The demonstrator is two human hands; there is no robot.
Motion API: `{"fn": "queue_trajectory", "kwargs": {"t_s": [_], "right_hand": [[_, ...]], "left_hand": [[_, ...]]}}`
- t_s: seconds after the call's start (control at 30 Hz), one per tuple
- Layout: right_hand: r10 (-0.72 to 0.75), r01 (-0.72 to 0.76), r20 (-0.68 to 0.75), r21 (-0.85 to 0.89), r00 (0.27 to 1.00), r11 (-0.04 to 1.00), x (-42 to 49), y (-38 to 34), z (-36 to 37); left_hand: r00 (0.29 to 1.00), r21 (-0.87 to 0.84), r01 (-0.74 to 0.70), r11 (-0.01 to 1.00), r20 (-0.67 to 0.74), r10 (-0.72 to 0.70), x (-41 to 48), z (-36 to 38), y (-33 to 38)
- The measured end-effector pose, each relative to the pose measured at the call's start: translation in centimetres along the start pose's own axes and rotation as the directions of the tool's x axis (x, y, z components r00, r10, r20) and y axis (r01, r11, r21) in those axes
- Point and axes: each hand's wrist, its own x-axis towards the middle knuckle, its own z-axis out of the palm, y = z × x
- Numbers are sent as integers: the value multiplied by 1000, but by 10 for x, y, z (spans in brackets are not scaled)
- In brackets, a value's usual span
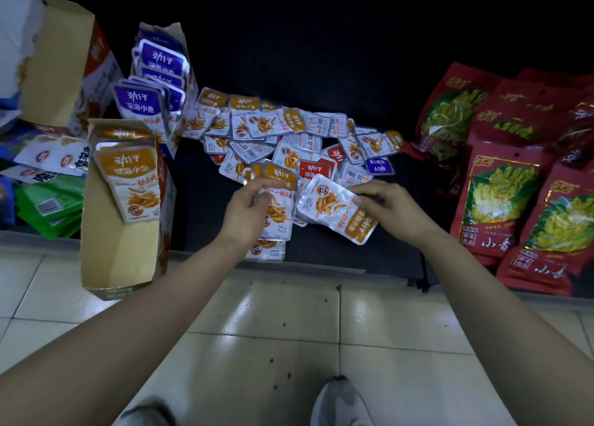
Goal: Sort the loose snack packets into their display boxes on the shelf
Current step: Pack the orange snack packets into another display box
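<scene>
Centrally in the frame, the left hand [247, 210] is gripping a small stack of orange packets [281, 207], with its fingers curled round the stack's left edge. Just to the right, the right hand [385, 200] is pinching a single orange packet [331, 205] by one side. That packet is lying tilted, header toward the lower right, just beside the stack. Both hands are hovering over the front of the dark shelf [205, 220]. Behind them, a loose pile [289, 133] of orange, red and purple packets is lying spread across the shelf. At centre left an orange display box [122, 252] is leaning, partly filled. Above it a purple display box [180, 35] is holding purple packets. Red bags [501, 200] are lying at the right edge.
</scene>
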Motion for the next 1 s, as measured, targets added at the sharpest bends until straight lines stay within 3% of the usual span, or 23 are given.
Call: {"fn": "queue_trajectory", "kwargs": {"t_s": [0.13, 0.27, 0.33, 0.4, 0.5, 0.57, 0.63, 0.7, 0.8, 1.0], "right_hand": [[52, -68, 170, 86, 984, 994, 4, -10, -4], [4, 15, 333, -54, 943, 998, 8, -25, 6], [-40, 50, 278, -27, 960, 998, 10, -34, 13], [-67, 53, 150, 93, 986, 994, 11, -41, 19], [36, -15, -59, 337, 998, 941, 10, -39, 25], [190, -160, -21, 448, 982, 879, 8, -37, 32], [286, -300, 110, 515, 952, 803, 4, -36, 45], [281, -347, 202, 556, 938, 756, 4, -38, 59], [249, -333, 222, 610, 943, 719, 8, -44, 71], [162, -271, 219, 701, 962, 660, 16, -62, 78]], "left_hand": [[999, 13, -24, 1000, 38, 23, 2, -5, 1], [983, 13, 4, 1000, 185, -6, -3, -2, 7], [941, 24, 16, 1000, 337, -23, -9, 2, 8], [919, 1, 5, 1000, 394, -5, -13, 5, 5], [966, -36, 8, 999, 258, 1, -13, 4, 5], [990, -117, 43, 992, 140, -26, -10, 0, 6], [994, -198, 76, 977, 98, -57, -7, -4, 6], [989, -205, 97, 974, 126, -72, -9, -3, 5], [970, -193, 116, 974, 235, -69, -13, 4, 5], [963, -72, -53, 996, 259, 70, -18, -1, 19]]}}
